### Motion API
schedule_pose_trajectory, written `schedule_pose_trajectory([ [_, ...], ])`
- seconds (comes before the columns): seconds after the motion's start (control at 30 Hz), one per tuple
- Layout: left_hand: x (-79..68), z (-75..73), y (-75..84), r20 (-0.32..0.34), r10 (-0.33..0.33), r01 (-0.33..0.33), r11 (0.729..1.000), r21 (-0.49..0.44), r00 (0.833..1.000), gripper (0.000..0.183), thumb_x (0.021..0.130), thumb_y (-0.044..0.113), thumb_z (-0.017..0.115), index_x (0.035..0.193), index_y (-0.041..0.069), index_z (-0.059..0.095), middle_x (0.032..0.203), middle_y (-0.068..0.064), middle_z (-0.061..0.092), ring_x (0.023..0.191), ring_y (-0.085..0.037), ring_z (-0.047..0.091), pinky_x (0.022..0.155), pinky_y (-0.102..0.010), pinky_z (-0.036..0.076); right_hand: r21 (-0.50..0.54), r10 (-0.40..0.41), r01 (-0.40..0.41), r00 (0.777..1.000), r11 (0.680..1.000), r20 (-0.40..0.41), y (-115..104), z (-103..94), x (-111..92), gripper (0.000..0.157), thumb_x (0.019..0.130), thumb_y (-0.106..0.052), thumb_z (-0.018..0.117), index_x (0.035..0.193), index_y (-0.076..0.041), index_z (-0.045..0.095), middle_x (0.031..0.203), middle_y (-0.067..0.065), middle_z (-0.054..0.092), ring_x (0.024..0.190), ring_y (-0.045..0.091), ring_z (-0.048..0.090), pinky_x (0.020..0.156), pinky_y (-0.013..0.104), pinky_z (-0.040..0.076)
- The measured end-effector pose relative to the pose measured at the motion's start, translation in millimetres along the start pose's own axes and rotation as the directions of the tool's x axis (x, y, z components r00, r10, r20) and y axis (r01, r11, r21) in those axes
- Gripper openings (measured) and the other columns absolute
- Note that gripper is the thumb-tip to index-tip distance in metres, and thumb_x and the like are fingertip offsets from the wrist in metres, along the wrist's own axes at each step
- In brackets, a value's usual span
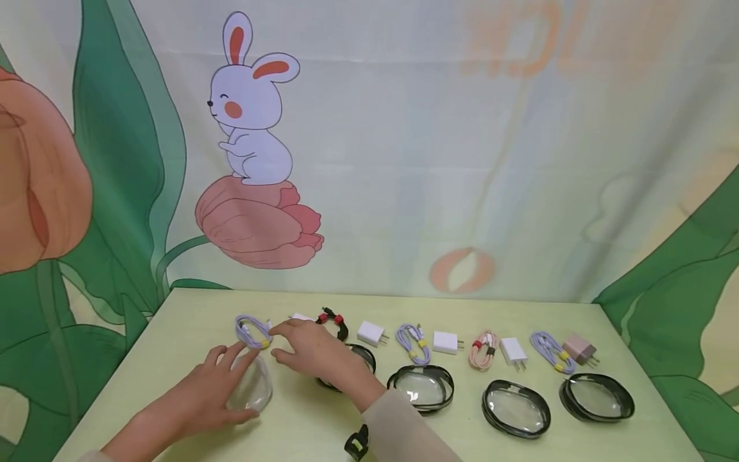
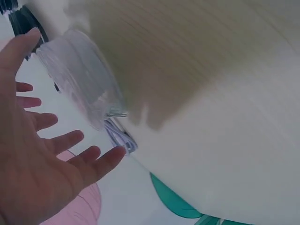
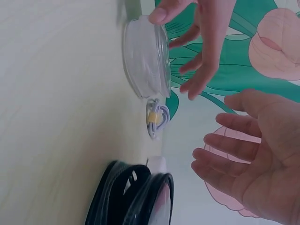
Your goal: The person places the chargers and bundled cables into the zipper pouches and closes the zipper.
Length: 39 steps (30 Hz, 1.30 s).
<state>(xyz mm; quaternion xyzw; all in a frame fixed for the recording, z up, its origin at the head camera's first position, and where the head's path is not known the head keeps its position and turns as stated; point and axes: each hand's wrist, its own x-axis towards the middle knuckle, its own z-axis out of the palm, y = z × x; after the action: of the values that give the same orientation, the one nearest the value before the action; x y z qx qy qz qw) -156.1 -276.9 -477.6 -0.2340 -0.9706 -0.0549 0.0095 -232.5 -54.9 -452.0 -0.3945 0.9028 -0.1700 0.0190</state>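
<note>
while left hand (image 1: 199, 393) spreads beside the clear oval plastic case (image 1: 262, 387) on the left of the desk (image 1: 312, 430) and right hand (image 1: 316, 348) hovers loosely extended, both gripping nothing, that case looks light, flexible, slick, likely best pinched by its rim.

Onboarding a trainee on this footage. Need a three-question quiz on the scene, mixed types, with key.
1. The left hand is nearest to: A) a black-trimmed pouch; B) the untrimmed clear pouch; C) the rightmost adapter.
2. True or false: in the head view, the pink cable lies between two white adapters.
3. How many purple cables show in the head view?

Key: 1. B. 2. True. 3. Three.
</note>
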Motion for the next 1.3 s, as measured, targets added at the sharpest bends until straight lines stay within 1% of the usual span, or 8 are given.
schedule_pose_trajectory([
  [0.17, 1.7, 1.1, -3.9, 0.049, 0.021, -0.016, 0.993, -0.114, 0.999, 0.096, 0.079, 0.053, 0.081, 0.15, 0.002, 0.041, 0.153, -0.026, 0.038, 0.134, -0.047, 0.04, 0.094, -0.059, 0.051, 0.034, 0.069, -0.069, 0.997, 0.997, -0.015, 1.2, 2.9, 19.2, 0.042, 0.102, -0.032, 0.061, 0.141, -0.015, 0.06, 0.137, -0.002, 0.064, 0.126, 0.012, 0.059, 0.102, 0.024, 0.048],
  [0.3, 0.0, 3.5, -5.9, 0.068, 0.014, -0.002, 0.986, -0.164, 0.998, 0.084, 0.077, 0.041, 0.085, 0.148, 0.011, 0.05, 0.149, -0.025, 0.04, 0.129, -0.048, 0.043, 0.089, -0.055, 0.053, 0.073, 0.111, -0.112, 0.994, 0.991, 0.008, 2.1, 7.0, 33.5, 0.042, 0.102, -0.032, 0.062, 0.141, -0.016, 0.06, 0.133, -0.003, 0.066, 0.12, 0.011, 0.062, 0.096, 0.023, 0.051],
  [0.47, -3.1, 7.8, -8.1, 0.07, -0.083, 0.095, 0.979, -0.183, 0.994, 0.083, 0.072, 0.046, 0.088, 0.142, 0.012, 0.056, 0.139, -0.028, 0.042, 0.118, -0.05, 0.047, 0.084, -0.058, 0.054, 0.11, 0.154, -0.158, 0.987, 0.981, 0.043, 1.6, 15.3, 47.0, 0.043, 0.101, -0.032, 0.063, 0.14, -0.016, 0.06, 0.128, -0.002, 0.07, 0.107, 0.008, 0.066, 0.082, 0.02, 0.053],
  [0.73, -13.7, 12.4, -13.7, -0.025, -0.174, 0.164, 0.96, -0.226, 0.984, 0.085, 0.069, 0.048, 0.091, 0.136, 0.01, 0.056, 0.132, -0.032, 0.042, 0.104, -0.049, 0.052, 0.079, -0.06, 0.053, 0.121, 0.193, -0.197, 0.98, 0.973, 0.043, -2.2, 31.1, 63.3, 0.043, 0.1, -0.03, 0.061, 0.14, -0.015, 0.062, 0.123, -0.004, 0.072, 0.075, 0.004, 0.059, 0.06, 0.016, 0.043],
  [0.87, -16.9, 13.1, -15.9, -0.056, -0.188, 0.172, 0.96, -0.222, 0.981, 0.084, 0.069, 0.05, 0.09, 0.136, 0.011, 0.056, 0.132, -0.03, 0.043, 0.104, -0.048, 0.053, 0.077, -0.059, 0.054, 0.102, 0.213, -0.214, 0.977, 0.971, 0.026, -5.1, 39.6, 76.0, 0.046, 0.098, -0.031, 0.063, 0.142, -0.017, 0.061, 0.088, -0.009, 0.07, 0.063, 0.005, 0.046, 0.052, 0.018, 0.038],
  [0.97, -17.7, 12.7, -18.3, -0.092, -0.185, 0.162, 0.963, -0.217, 0.978, 0.084, 0.069, 0.05, 0.09, 0.135, 0.011, 0.056, 0.13, -0.029, 0.044, 0.102, -0.047, 0.053, 0.076, -0.059, 0.054, 0.073, 0.22, -0.22, 0.975, 0.973, 0.01, -6.7, 46.5, 87.2, 0.051, 0.098, -0.035, 0.064, 0.145, -0.016, 0.057, 0.091, -0.008, 0.069, 0.073, 0.005, 0.054, 0.062, 0.016, 0.044],
  [1.13, -17.6, 12.6, -18.6, -0.125, -0.185, 0.152, 0.96, -0.235, 0.975, 0.085, 0.067, 0.047, 0.092, 0.134, 0.01, 0.055, 0.127, -0.026, 0.045, 0.1, -0.044, 0.053, 0.078, -0.058, 0.053, 0.014, 0.246, -0.246, 0.969, 0.969, 0.008, -9.3, 53.7, 95.5, 0.064, 0.098, -0.045, 0.065, 0.152, -0.015, 0.048, 0.143, 0.0, 0.059, 0.126, 0.011, 0.058, 0.103, 0.023, 0.046],
  [1.3, -15.2, 13.6, -17.9, -0.115, -0.197, 0.165, 0.957, -0.238, 0.974, 0.088, 0.067, 0.048, 0.091, 0.136, 0.009, 0.052, 0.129, -0.024, 0.045, 0.102, -0.043, 0.053, 0.079, -0.057, 0.054, -0.013, 0.322, -0.322, 0.946, 0.947, 0.039, -13.8, 58.5, 98.0, 0.073, 0.094, -0.052, 0.068, 0.153, -0.016, 0.045, 0.145, 0.001, 0.056, 0.129, 0.015, 0.056, 0.104, 0.03, 0.047],
])
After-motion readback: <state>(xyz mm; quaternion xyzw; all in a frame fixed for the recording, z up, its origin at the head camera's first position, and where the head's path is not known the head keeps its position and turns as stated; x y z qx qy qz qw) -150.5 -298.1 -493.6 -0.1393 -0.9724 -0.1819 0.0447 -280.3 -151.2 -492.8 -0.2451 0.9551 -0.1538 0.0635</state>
